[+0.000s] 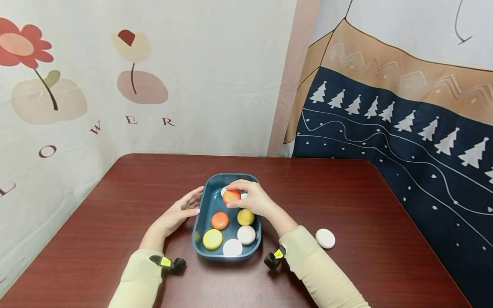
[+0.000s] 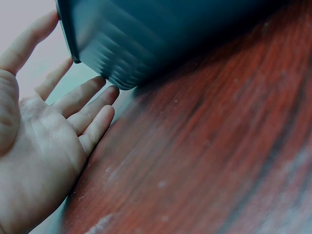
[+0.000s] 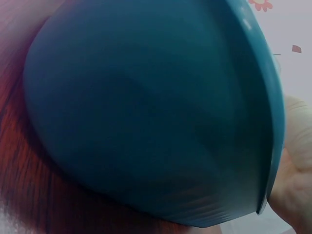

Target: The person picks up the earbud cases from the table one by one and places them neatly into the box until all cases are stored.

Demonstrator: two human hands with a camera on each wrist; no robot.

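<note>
A blue rectangular tray [image 1: 197, 233] holds several smooth round discs in white, yellow and orange. My right hand [image 1: 252, 197] reaches over its right side and pinches an orange disc [image 1: 232, 196] between thumb and fingers near the far end. White discs are partly hidden behind that hand. Another orange disc [image 1: 220, 220] lies mid-tray, with a yellow disc [image 1: 212, 239] nearer me. My left hand [image 1: 175, 218] touches the tray's left side, its fingers extended, as the left wrist view also shows. In the right wrist view, the tray wall [image 3: 146, 112] hides the right fingers.
A single white disc [image 1: 325, 238] lies on the reddish-brown table [image 1: 154, 184], outside the tray and beside my right forearm. Behind the table hang a pale cloth with flower prints [image 1: 215, 85] and a navy cloth with tree prints [image 1: 358, 128].
</note>
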